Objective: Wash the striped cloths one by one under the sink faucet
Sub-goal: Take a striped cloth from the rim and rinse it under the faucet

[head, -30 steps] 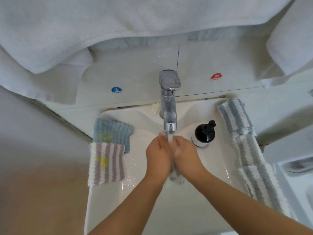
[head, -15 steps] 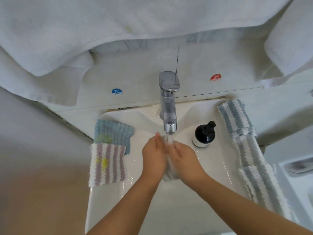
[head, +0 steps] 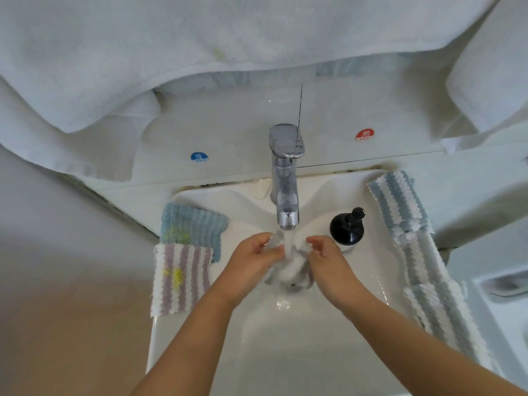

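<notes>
Water runs from the chrome faucet (head: 287, 178) onto a wet grey-and-white striped cloth (head: 291, 268) stretched between my hands over the basin. My left hand (head: 251, 261) pinches its left edge and my right hand (head: 328, 262) pinches its right edge. On the sink's left rim lie a purple-and-white striped cloth (head: 181, 281) with yellow stains and a blue cloth (head: 193, 230) with a yellow stain. Several blue-and-white and grey-and-white striped cloths (head: 420, 252) lie in a row along the right rim.
A black soap dispenser (head: 347, 227) stands just right of the faucet, close to my right hand. White towels (head: 200, 47) hang above the white sink (head: 285, 352). Blue cold (head: 199, 157) and red hot (head: 364, 134) stickers mark the back ledge.
My hands were pressed together rubbing the cloth under the stream; now they have moved apart and spread the cloth open under the water.
</notes>
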### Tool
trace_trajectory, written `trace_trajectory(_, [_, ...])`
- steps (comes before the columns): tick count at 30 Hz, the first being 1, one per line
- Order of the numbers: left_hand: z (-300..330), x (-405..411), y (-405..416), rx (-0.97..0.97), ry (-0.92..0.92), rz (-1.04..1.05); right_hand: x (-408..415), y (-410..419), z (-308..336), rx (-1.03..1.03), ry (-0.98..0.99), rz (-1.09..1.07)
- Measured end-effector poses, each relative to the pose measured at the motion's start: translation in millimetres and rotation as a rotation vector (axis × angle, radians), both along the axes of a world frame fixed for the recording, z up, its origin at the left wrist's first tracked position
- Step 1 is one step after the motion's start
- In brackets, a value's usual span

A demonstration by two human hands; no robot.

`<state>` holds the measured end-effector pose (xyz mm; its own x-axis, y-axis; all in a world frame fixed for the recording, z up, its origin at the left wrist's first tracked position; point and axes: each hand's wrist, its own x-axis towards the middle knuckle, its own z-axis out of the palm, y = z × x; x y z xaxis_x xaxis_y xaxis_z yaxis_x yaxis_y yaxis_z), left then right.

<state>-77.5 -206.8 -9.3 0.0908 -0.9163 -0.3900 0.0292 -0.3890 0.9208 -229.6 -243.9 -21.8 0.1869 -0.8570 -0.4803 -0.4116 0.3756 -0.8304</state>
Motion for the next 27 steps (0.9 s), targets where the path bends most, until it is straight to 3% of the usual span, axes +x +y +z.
trace_trajectory(3, [6.0, 3.2, -1.1, -0.005, 0.016, -0.105, 0.6, -3.9, 5.5, -0.080, -0.099, 0.093])
trace_trajectory(8, [9.8, 5.1, -1.6, 0.010, 0.037, -0.159, -4.0, -7.4, 9.0, 0.081, -0.242, 0.254])
trace_trajectory(12, [5.1, 8.8, -0.3, -0.014, -0.220, -0.180, -6.7, -5.2, 4.3, 0.044, -0.357, 0.169])
trace_trajectory(15, [-1.4, 14.5, 5.4, 0.107, -0.368, -0.215, -2.6, -5.2, 5.7, -0.032, -0.363, 0.073])
trace_trajectory(20, [-8.8, 33.9, 18.8, 0.202, -0.193, -0.108, 0.1, -3.5, 7.0, 0.034, -0.384, -0.088])
trace_trajectory(24, [-19.7, 29.2, 21.5, 0.097, 0.087, 0.084, -0.5, -2.4, 4.4, 0.039, -0.295, -0.200])
trace_trajectory(27, [-19.9, 9.5, 14.8, 0.009, -0.026, 0.214, 1.9, 3.3, 4.3, 0.000, -0.239, -0.198])
